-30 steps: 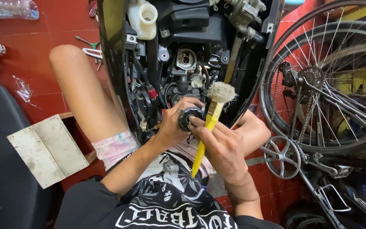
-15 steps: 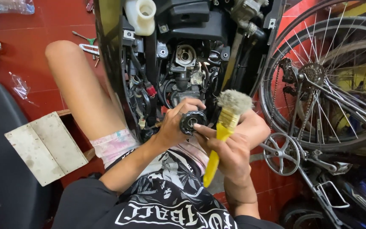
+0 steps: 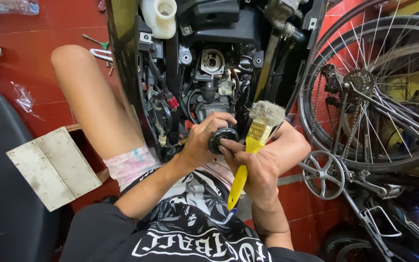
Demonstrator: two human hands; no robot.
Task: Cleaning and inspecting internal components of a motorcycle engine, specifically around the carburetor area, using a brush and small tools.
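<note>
My left hand (image 3: pixel 204 138) grips a small round black part (image 3: pixel 223 138) just below the open engine bay of a scooter (image 3: pixel 209 63). My right hand (image 3: pixel 255 167) holds a yellow-handled paintbrush (image 3: pixel 253 145), its dirty grey bristles pointing up, while its fingertips press on the same black part. Both hands sit over my lap, close to the engine's hoses and carburettor. My bare left knee (image 3: pixel 81 82) rises at the left of the scooter body.
A bicycle's rear wheel (image 3: pixel 379 87), chain and crank (image 3: pixel 323 174) stand close at the right. A small wooden stool (image 3: pixel 54 167) lies at the left on the red tile floor, beside a black seat (image 3: pixel 1 184). Loose tools (image 3: pixel 98 46) lie on the floor behind my knee.
The brush has swung from the black part out to the right, bristles now clear of it. My right fingers have come onto the part, which stays in my left hand.
</note>
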